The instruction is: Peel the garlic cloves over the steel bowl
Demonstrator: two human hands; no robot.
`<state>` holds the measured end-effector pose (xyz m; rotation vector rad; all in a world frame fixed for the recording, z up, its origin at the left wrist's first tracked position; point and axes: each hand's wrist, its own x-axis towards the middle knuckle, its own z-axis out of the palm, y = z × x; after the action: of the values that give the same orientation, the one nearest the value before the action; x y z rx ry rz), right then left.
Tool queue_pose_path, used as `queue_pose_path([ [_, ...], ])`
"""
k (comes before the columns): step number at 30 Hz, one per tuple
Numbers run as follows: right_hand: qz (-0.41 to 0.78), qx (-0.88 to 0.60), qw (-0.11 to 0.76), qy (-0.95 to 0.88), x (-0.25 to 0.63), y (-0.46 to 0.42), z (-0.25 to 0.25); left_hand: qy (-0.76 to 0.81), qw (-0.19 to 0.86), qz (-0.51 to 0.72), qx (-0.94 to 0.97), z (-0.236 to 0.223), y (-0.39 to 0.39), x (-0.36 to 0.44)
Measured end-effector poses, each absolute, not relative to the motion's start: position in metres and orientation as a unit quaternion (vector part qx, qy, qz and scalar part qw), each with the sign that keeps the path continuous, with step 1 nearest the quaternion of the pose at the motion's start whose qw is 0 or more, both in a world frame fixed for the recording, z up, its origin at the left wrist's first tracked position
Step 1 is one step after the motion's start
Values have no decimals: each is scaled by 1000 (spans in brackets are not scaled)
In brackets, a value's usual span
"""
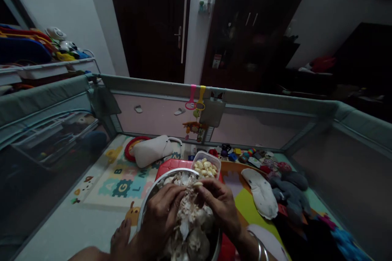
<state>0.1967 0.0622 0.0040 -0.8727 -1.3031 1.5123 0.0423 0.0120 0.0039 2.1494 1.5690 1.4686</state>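
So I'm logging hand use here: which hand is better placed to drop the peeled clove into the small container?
Probably the right hand. Its fingertips pinch the peeled clove above the steel bowl, and the plastic container of peeled cloves sits just beyond it. The left hand rests lower on the garlic skins.

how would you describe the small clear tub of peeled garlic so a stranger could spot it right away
Start at the big round metal bowl heaped with papery garlic skins, under the left hand and right hand. Just beyond its far rim, on the red plastic surface, sits the small clear rectangular plastic tub. It alone holds smooth, pale yellow peeled cloves, not white skins.
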Motion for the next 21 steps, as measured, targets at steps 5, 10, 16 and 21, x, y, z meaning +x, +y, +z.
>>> queue_pose_path([
  [5,485,-418,553,-534,213,86,2,527,12,490,694,-1,11,36],
  [10,418,-456,549,-562,219,115,-20,548,50,478,685,1,6,29],
  [16,414,-487,551,-536,224,126,-41,559,28,538,630,3,5,20],
  [21,348,-461,607,-546,235,126,-40,631,11,580,516,-8,6,0],
])
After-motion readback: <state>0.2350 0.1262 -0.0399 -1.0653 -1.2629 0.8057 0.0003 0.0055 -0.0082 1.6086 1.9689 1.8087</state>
